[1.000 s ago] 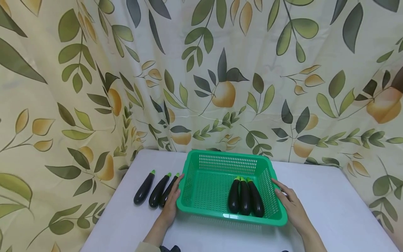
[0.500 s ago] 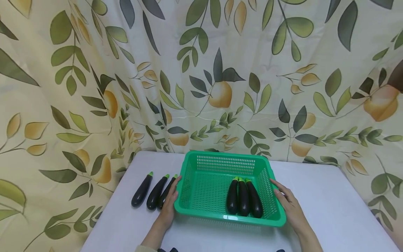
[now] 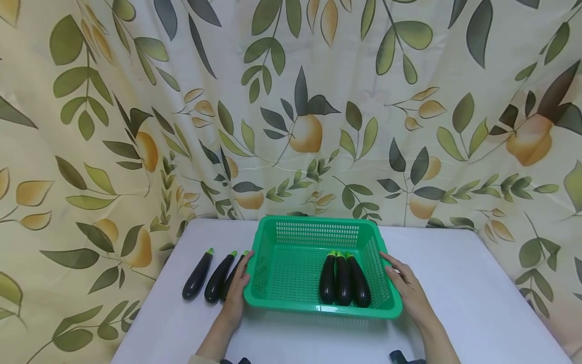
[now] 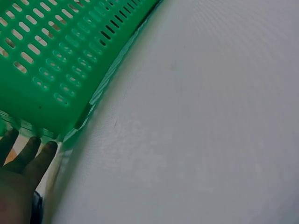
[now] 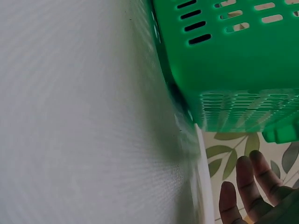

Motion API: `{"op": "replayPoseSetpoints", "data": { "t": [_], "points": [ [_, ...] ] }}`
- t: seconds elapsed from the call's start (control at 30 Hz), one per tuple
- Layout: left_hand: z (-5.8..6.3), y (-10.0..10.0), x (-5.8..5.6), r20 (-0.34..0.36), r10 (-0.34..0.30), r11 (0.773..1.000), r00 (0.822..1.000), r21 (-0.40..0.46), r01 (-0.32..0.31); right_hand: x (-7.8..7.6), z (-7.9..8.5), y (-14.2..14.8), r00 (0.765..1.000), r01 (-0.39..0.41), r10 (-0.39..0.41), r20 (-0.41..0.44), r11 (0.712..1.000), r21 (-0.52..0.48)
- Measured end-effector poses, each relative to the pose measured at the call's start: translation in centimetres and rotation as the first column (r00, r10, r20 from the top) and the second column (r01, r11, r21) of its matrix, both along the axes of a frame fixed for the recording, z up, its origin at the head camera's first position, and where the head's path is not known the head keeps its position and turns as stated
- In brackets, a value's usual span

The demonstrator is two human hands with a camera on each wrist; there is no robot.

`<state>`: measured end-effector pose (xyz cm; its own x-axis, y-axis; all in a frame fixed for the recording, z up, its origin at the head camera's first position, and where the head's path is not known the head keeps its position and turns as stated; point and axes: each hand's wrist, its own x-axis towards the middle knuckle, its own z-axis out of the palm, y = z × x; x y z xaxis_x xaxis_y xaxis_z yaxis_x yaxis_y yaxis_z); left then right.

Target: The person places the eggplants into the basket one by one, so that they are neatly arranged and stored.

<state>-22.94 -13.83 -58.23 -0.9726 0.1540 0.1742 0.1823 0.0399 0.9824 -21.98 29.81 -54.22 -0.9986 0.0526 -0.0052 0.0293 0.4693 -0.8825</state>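
White table (image 3: 477,293); left hand (image 3: 234,298), right hand (image 3: 408,289) straight-fingered against basket (image 3: 291,275); three eggplants (image 3: 343,283) inside (head view only)

0 readable texts, labels, brands, numbers or signs in the 3 views.

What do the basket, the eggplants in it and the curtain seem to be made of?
Basket: probably molded plastic, semi-gloss; regular slots pierce its walls and light glints off its rim.
Eggplants: smooth, glossy skin with bright highlights; real or imitation, I can't tell.
Curtain: likely thin printed fabric, mostly matte; it hangs in soft folds.
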Motion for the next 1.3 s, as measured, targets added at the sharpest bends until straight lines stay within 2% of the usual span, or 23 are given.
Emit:
{"op": "replayPoseSetpoints", "data": {
  "t": [0.23,0.47,0.6,0.73,0.8,0.87,1.03,1.2,1.3],
  "points": [
    [1.2,-0.4,0.2,0.069,0.016,1.0,0.998,-0.024,-0.015,-0.3,-0.4,0.0,1.0,0.003,-0.003,0.004,1.0,-0.01],
    [2.8,-1.2,0.7,0.088,0.048,0.994,0.995,-0.102,-0.039,-0.2,-0.7,0.2,1.0,0.002,-0.001,0.017,0.999,-0.036],
    [3.8,-1.8,0.7,0.063,0.022,0.99,0.998,-0.141,-0.013,-0.2,-0.7,0.1,1.0,-0.001,0.001,0.012,0.999,-0.045],
    [4.6,-2.7,0.6,0.005,-0.024,0.981,1.0,-0.193,0.024,-0.2,-0.6,0.0,1.0,-0.001,0.001,0.002,0.999,-0.047],
    [5.0,-3.3,0.6,-0.012,-0.026,0.975,1.0,-0.222,0.022,-0.2,-0.5,0.0,1.0,-0.001,0.001,-0.002,0.999,-0.047],
    [5.5,-4.0,0.6,-0.029,-0.008,0.965,1.0,-0.261,0.0,-0.1,-0.5,0.0,1.0,-0.001,0.001,-0.005,0.999,-0.047],
    [6.3,-5.9,0.4,-0.066,0.05,0.923,0.997,-0.377,-0.071,0.0,-0.3,0.0,1.0,-0.004,0.004,-0.001,0.999,-0.045],
    [6.5,-8.0,0.1,-0.076,0.086,0.9,0.993,-0.421,-0.11,0.0,-0.4,0.0,1.0,-0.006,0.006,0.002,0.999,-0.038],
    [6.5,-9.2,0.0,-0.09,0.103,0.878,0.991,-0.461,-0.133,0.0,-0.5,0.0,1.0,-0.005,0.005,0.0,0.999,-0.047]
  ]
}}
